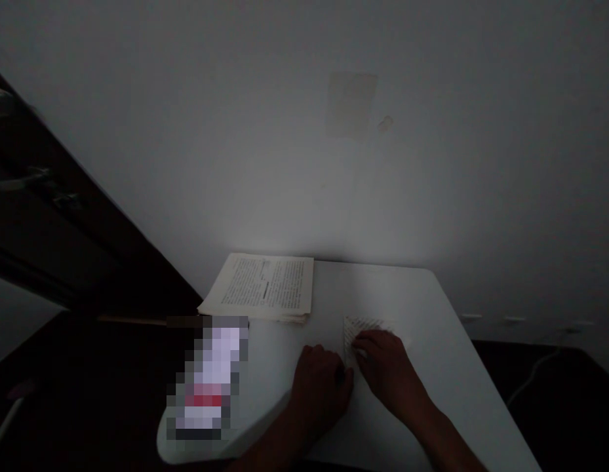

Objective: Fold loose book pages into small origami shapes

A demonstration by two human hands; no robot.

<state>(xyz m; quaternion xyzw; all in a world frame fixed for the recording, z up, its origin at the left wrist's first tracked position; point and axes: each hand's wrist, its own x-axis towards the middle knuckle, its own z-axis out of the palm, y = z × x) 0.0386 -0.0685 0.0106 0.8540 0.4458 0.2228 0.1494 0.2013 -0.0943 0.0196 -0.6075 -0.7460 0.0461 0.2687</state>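
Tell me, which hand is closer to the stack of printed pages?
Left. The left hand is just off the near right corner of the stack of printed pages; the right hand is farther right, touching a smaller printed paper.

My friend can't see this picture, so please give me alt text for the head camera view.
A person's right hand touches a small printed paper on a white table in dim light, with the left hand close beside it. Farther back to the left, a stack of printed sheets lies near the wall, with a pixelated patch in front.
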